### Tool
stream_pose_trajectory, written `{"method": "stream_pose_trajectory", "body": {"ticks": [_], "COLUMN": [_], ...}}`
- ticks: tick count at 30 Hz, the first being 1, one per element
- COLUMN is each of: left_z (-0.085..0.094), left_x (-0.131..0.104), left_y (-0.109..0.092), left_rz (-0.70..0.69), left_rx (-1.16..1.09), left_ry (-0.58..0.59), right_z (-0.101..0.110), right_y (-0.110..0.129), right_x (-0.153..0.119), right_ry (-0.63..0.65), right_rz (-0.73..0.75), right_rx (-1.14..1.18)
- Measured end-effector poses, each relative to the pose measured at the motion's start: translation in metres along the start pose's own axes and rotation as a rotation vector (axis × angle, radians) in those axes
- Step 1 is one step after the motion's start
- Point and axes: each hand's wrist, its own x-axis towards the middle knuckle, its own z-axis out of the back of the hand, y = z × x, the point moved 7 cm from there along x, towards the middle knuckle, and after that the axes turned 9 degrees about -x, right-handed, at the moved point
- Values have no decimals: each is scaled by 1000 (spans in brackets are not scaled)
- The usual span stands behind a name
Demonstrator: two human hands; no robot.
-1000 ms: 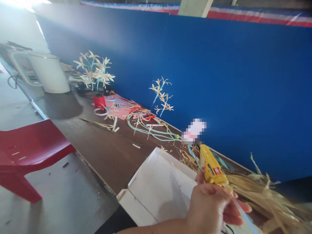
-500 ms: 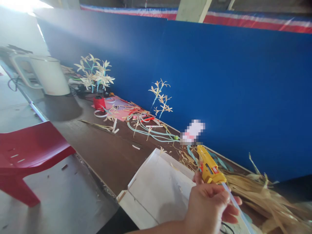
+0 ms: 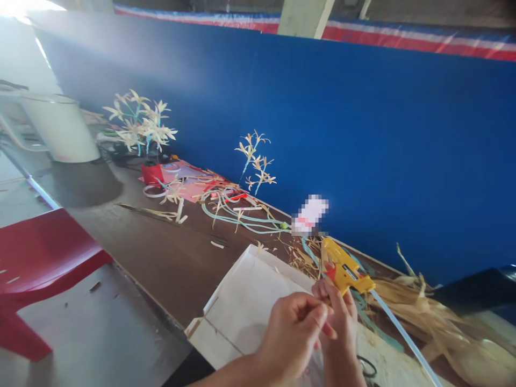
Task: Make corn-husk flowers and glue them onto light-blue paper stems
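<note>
A yellow hot glue gun (image 3: 344,267) with a red trigger is held in my right hand (image 3: 338,309), whose fingers wrap around its grip. A long translucent glue stick (image 3: 403,333) juts from the back of the gun toward the lower right. My left hand (image 3: 292,328) is just left of my right hand and overlaps it in view. Its thumb and forefinger are pinched together; anything between them is too small or hidden to name. Beneath both hands lies a white shallow box lid (image 3: 242,301).
Dried husks (image 3: 443,317) lie at right. White husk flowers in a red pot (image 3: 152,174), looped pale tubing (image 3: 217,215) and flower stems (image 3: 258,172) are along the blue partition (image 3: 363,134). A white kettle (image 3: 68,129) stands far left; a red chair (image 3: 48,252) is beside the table.
My left hand has moved left, away from the glue stick. My right hand on the glue gun now shows more fully. The view has shifted slightly right.
</note>
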Motion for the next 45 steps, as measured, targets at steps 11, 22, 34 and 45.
{"method": "stream_pose_trajectory", "body": {"ticks": [11, 22, 34, 45], "left_z": [117, 100, 102, 114], "left_x": [-11, 19, 49, 61], "left_y": [-60, -68, -44, -40], "left_rz": [-256, -210, -57, -46], "left_rx": [672, 1428, 1545, 1517], "left_ry": [-410, -458, -514, -546], "right_z": [-6, -5, -5, -6], "right_y": [-4, -4, -3, -2], "right_x": [5, 5, 5, 5], "right_ry": [13, 15, 8, 18], "right_rz": [-27, -32, -4, -3], "right_rx": [223, 232, 163, 148]}}
